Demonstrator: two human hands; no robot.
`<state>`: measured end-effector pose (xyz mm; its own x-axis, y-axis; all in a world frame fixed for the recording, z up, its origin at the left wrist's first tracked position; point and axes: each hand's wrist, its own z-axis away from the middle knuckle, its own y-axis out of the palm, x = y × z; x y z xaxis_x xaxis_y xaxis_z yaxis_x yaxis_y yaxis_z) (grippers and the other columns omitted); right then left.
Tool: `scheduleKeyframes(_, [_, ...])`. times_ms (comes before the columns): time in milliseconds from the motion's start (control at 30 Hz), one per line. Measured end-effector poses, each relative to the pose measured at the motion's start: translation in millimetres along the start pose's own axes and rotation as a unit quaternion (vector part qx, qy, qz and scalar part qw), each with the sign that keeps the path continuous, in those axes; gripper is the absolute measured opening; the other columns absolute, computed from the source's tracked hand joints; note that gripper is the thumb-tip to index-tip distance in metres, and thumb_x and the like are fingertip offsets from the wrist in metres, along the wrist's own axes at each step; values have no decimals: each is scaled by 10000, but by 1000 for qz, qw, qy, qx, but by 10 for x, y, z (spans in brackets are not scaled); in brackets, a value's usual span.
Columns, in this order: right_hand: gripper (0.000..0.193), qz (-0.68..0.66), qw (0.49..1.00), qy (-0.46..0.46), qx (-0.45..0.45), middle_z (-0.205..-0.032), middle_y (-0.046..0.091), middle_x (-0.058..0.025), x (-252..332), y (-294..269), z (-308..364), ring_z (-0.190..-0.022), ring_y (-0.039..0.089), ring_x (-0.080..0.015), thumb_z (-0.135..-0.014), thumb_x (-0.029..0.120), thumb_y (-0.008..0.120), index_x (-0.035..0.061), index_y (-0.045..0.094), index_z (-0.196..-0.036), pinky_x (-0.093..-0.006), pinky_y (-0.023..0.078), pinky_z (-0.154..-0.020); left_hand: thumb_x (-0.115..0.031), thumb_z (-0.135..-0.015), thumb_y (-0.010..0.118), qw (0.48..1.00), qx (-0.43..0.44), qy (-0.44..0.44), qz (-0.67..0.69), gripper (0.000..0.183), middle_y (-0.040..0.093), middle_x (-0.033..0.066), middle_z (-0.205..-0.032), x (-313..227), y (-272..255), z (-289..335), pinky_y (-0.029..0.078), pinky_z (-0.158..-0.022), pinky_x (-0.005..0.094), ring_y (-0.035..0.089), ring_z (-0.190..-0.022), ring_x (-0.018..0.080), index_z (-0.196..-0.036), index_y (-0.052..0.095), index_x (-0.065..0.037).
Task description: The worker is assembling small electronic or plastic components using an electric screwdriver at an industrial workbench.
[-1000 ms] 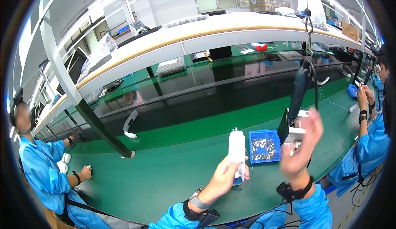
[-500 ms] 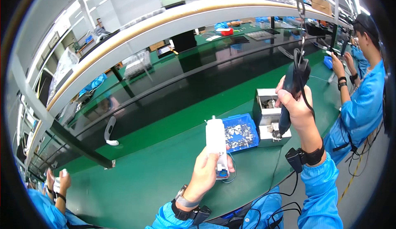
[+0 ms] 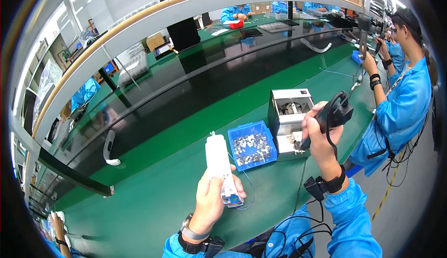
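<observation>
My left hand point(image 3: 212, 200) is closed round a white elongated plastic housing point(image 3: 218, 158), held upright over the green bench. Its lower end is open and shows a small blue part inside. In my right hand point(image 3: 323, 141) is a black electric screwdriver point(image 3: 335, 111) with a cable, its lower end by the front of a grey metal screw feeder point(image 3: 274, 113). Whether the tip touches the feeder is hidden by my fingers. Just right of the housing, a blue bin point(image 3: 251, 165) holds many small metal and white parts.
A dark conveyor belt point(image 3: 209, 88) runs behind the bench, with curved white pieces point(image 3: 109, 148) on it. A metal post point(image 3: 70, 169) rises at left under a long shelf point(image 3: 186, 7). A co-worker point(image 3: 405, 86) in blue stands at right. The screwdriver hangs from a chain point(image 3: 357, 82).
The whole view has shifted, so the bench things sit farther left. My right hand has lowered slightly with the screwdriver, which is more tilted. My left hand still holds the housing.
</observation>
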<state>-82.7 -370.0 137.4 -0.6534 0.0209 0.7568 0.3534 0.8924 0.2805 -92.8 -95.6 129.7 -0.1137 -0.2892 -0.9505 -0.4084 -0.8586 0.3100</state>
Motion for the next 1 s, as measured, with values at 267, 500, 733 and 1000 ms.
scheduleKeyframes(267, [261, 36, 998, -52, 0, -764, 594, -79, -118, -19, 17, -636, 584, -115, -869, -2, 620, -6, 526, -1113, -225, 489, -518, -186, -1019, 327, 1000, -1, -9, 7, 335, 630, 151, -801, 0, 24, -41, 565, -643, 354, 664, -684, 241, -1200, 487, 46])
scheduleKeyframes(500, [248, 38, 998, -47, 9, -753, 593, -73, -161, 13, 11, -594, 576, -107, -875, 21, 637, -7, 538, -1101, -217, 469, -504, -189, -1024, 332, 1000, 1, -2, 22, 332, 635, 145, -812, 15, -5, -12, 562, -655, 346, 667, -697, 233, -1207, 490, 38])
scheduleKeyframes(733, [370, 45, 996, 41, 65, -752, 605, -55, 6, 147, -112, -535, 554, -92, -875, 22, 638, -9, 526, -1227, -228, 454, -492, -210, -1038, 316, 998, 27, -35, 40, 356, 636, 144, -819, 13, 5, 33, 563, -667, 345, 659, -710, 223, -1225, 492, 36])
scheduleKeyframes(1000, [563, -45, 982, 31, 182, -917, 608, -109, 1036, 1198, -223, -663, 624, -146, -862, 102, 690, 10, 411, -1342, -280, 536, -637, -216, -1052, 283, 996, 67, -58, 23, 367, 629, 127, -834, 41, 0, 70, 562, -675, 330, 641, -728, 197, -1226, 495, 28])
